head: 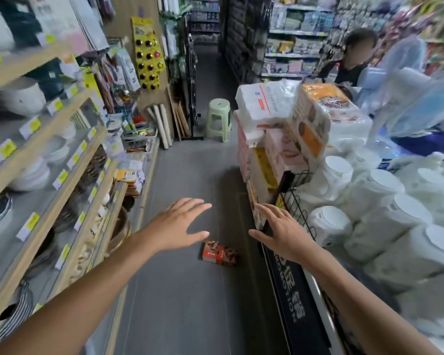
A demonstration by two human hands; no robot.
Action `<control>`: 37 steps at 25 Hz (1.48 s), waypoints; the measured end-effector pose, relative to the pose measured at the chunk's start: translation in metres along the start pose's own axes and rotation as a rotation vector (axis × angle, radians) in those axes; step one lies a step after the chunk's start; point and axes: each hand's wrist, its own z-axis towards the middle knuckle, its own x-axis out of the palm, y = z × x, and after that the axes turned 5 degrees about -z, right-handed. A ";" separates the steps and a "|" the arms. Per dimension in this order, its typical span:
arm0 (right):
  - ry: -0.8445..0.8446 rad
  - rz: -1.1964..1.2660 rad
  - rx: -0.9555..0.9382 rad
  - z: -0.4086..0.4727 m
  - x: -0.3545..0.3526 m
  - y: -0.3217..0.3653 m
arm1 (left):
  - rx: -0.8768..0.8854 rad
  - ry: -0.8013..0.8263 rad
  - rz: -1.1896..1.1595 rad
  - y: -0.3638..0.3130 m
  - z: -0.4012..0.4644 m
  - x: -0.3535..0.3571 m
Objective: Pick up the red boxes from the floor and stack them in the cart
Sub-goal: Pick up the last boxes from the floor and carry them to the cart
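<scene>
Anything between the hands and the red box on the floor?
Nothing visible. The red box lies alone on bare grey floor, between and just below the left hand and right hand. Both hands are open with fingers spread, holding nothing.

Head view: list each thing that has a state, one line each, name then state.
red box: lying on the floor, not held
left hand: open, fingers spread, above the floor, holding nothing
right hand: open, fingers straight, holding nothing
green stool: upright on the floor, nothing on it
cart: piled high with wrapped packs
</scene>
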 end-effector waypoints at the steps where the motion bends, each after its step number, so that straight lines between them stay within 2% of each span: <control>1: 0.005 0.007 -0.002 0.016 0.000 -0.008 | -0.002 0.011 -0.009 0.004 0.018 -0.001; 5: 0.035 0.022 -0.016 0.079 0.006 -0.030 | 0.018 -0.014 -0.049 0.035 0.080 0.006; 11: 0.114 0.070 0.049 0.199 0.046 -0.054 | 0.036 -0.078 -0.155 0.118 0.189 0.037; 18: 0.250 0.170 0.173 0.328 0.114 -0.083 | -0.049 0.050 -0.284 0.225 0.297 0.117; 22: 0.347 0.226 0.197 0.374 0.175 -0.111 | -0.130 0.106 -0.370 0.259 0.331 0.179; 27: 0.483 0.305 0.224 0.424 0.311 -0.171 | -0.205 0.198 -0.439 0.305 0.360 0.314; 33: 0.610 0.406 0.367 0.448 0.525 -0.246 | -0.301 0.220 -0.520 0.356 0.379 0.506; 37: 0.666 0.430 0.359 0.459 0.663 -0.283 | -0.305 0.249 -0.534 0.382 0.390 0.629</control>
